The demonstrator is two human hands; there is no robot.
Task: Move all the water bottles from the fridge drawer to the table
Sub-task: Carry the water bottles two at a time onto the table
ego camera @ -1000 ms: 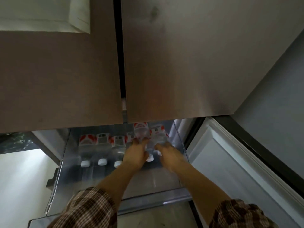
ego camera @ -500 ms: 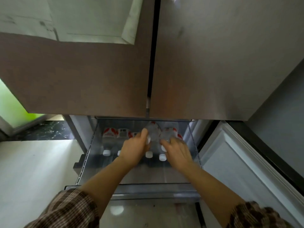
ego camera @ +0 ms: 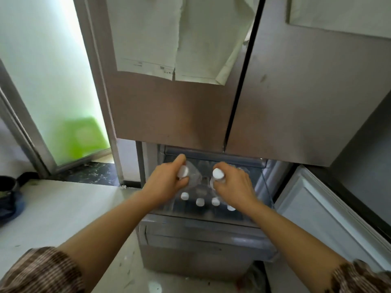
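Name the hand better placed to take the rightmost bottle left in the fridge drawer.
Right. The right hand hangs just above the rightmost bottle; the left hand is over the fridge drawer's other side. Both hands grip water bottles, so it would likely unload first.

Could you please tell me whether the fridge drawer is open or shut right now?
Open: the fridge drawer is pulled out beneath the closed doors, with white bottle caps visible inside.

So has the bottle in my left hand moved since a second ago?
Yes. The left hand has lifted its bottle: its cap now sits above the row of caps in the fridge drawer; earlier it lay among them.
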